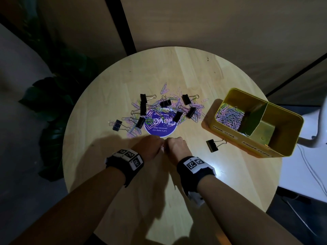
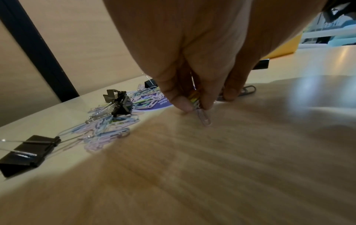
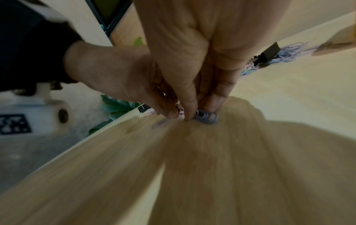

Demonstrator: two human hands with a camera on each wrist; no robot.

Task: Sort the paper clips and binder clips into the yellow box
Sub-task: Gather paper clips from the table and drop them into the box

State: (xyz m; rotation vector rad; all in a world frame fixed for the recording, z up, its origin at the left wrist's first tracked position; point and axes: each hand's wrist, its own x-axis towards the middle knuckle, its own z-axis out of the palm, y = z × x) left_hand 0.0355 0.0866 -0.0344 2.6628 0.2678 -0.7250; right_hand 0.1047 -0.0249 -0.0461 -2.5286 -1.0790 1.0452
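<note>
Left hand (image 2: 192, 45) fingers (image 2: 181, 102) pinching paper clips (image 2: 202, 115), right hand (image 3: 202, 45) fingers (image 3: 189, 106) pinched on another bunch (image 3: 207, 117), table (image 1: 177, 183)

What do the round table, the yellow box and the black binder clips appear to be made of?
Round table: pale wood, jointed strips and grain visible, smooth.
Yellow box: probably painted metal or plastic; thin, slightly glossy walls.
Black binder clips: likely coated metal bodies, shiny wire handles.

Yellow box (image 1: 276, 138) labels: "PAPER CLIPS", "BINDER CLIPS"
</note>
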